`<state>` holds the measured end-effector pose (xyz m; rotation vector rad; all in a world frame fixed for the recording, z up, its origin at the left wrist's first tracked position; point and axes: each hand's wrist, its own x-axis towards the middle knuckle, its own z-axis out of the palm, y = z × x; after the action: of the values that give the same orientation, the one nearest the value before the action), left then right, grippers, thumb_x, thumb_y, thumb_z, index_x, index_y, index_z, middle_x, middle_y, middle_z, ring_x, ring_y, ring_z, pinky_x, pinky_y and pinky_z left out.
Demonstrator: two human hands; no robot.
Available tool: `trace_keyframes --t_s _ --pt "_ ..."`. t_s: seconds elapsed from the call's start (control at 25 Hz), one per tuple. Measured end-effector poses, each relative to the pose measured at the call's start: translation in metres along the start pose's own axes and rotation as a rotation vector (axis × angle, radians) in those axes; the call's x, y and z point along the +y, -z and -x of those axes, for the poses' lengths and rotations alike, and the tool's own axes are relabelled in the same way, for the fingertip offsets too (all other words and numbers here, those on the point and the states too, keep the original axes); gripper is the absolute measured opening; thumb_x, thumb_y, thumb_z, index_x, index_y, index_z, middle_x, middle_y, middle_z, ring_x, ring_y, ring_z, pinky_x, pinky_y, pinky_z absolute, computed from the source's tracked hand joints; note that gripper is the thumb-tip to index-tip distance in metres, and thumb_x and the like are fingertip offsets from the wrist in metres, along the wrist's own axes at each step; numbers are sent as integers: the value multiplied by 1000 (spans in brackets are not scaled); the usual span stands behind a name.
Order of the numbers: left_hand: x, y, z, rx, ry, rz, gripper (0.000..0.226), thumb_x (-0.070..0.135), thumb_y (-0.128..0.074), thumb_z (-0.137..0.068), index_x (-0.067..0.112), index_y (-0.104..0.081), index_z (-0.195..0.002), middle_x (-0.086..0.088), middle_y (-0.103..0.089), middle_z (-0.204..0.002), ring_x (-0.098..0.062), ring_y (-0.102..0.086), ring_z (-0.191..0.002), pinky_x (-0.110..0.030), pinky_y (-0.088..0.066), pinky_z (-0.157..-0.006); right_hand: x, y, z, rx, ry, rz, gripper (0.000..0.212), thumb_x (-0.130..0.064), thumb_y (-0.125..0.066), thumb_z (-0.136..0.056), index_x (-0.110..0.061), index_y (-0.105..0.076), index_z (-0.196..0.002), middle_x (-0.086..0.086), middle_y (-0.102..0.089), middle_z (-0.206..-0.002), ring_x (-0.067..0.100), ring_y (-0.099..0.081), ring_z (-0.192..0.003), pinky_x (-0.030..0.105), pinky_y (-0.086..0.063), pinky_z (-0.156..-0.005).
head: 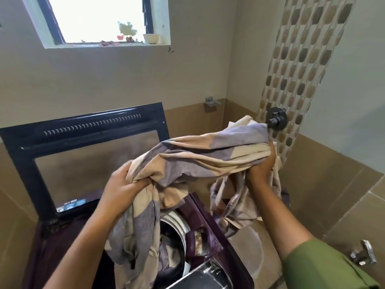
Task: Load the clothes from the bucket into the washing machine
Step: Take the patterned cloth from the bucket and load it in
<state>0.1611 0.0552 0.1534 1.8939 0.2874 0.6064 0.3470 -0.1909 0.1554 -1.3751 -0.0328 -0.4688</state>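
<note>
Your left hand (123,184) and right hand (260,163) each clench the purple-and-cream cloth (198,155). Its lower folds hang into the drum (177,228) of the washing machine (204,213), lid (87,155) upright.

soft matt cloth (200,155), cream and purple; glossy dark lid (87,151) with a glass pane; shiny steel drum rim (177,223).

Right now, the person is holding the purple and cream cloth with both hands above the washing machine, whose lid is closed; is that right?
Not quite: the head view shows the lid standing open. The left hand and right hand do hold the purple and cream cloth above the washing machine.
</note>
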Motion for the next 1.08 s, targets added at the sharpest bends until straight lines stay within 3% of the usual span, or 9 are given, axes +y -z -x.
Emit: trace_keyframes --t_s 0.08,0.2,0.36,0.48,0.56,0.68,0.8,0.88,1.08 --pt "-3 -4 4 36 50 -75 41 30 -80 -63 32 -68 -102 7 -74 -94 -9 -68 -87 -27 -52 -74 3 -2 -6 -16 -80 -34 29 -2 -31 -102 -22 -52 -98 -3 -58 -93 -11 -60 -75 15 -49 -78" --pt "-11 -3 17 120 182 -307 34 34 -82 -70 30 -66 -100 3 -72 -90 -17 -67 -88 -43 -54 -76 2 0 8 -84 -110 26 57 8 -44 -94 -44 -39 -117 -2 -53 -128 11 -56 -118 31 -45 -101" --pt "-6 -10 32 262 301 -870 48 67 -45 -82 24 -60 -97 -11 -69 -89 -37 -63 -85 -37 -49 -67 -28 -8 18 -301 12 -51 43 -5 -53 -91 -44 -48 -110 -34 -62 -106 -14 -55 -103 10 -43 -93" --pt "4 -15 41 285 450 -605 44 53 -57 -85 21 -55 -115 -12 -68 -107 -33 -63 -98 -37 -47 -77 -55 -24 27 -418 254 -130 34 -32 -48 -92 -14 -58 -119 -2 -66 -114 8 -59 -111 26 -46 -98" --pt "7 -5 51 182 485 -321 83 32 -74 -80 25 -28 -148 -6 -54 -139 -18 -55 -118 -34 -44 -94 -61 -34 40 -529 518 3 34 -8 -52 -90 0 -56 -123 10 -61 -124 12 -53 -118 25 -42 -102" --pt "26 9 60 -71 271 -154 131 37 -87 -66 50 15 -147 16 -18 -156 -4 -41 -132 -30 -39 -105 -66 -63 76 -822 958 246 35 6 -59 -78 7 -62 -113 31 -50 -134 36 -43 -126 32 -32 -109" --pt "41 18 58 -4 11 -193 129 53 -88 -49 42 -10 -151 5 -40 -151 -9 -48 -132 -35 -45 -104 -67 -89 113 -1092 1259 258 30 -13 -60 -88 5 -63 -111 32 -41 -143 35 -32 -133 21 -13 -116" --pt "33 31 57 122 1 -53 99 42 -89 -54 35 -42 -140 2 -62 -131 -14 -60 -120 -43 -50 -100 -60 -95 124 -1155 1283 289 41 -20 -63 -88 -2 -56 -124 26 -30 -152 33 -29 -138 27 -18 -117" --pt "2 68 58 336 105 319 41 0 -75 -74 19 -69 -110 -7 -74 -101 -27 -71 -96 -43 -57 -79 7 -80 128 -1010 854 686 86 -38 -69 -80 -29 -16 -148 8 -14 -160 31 -43 -132 43 -53 -91"
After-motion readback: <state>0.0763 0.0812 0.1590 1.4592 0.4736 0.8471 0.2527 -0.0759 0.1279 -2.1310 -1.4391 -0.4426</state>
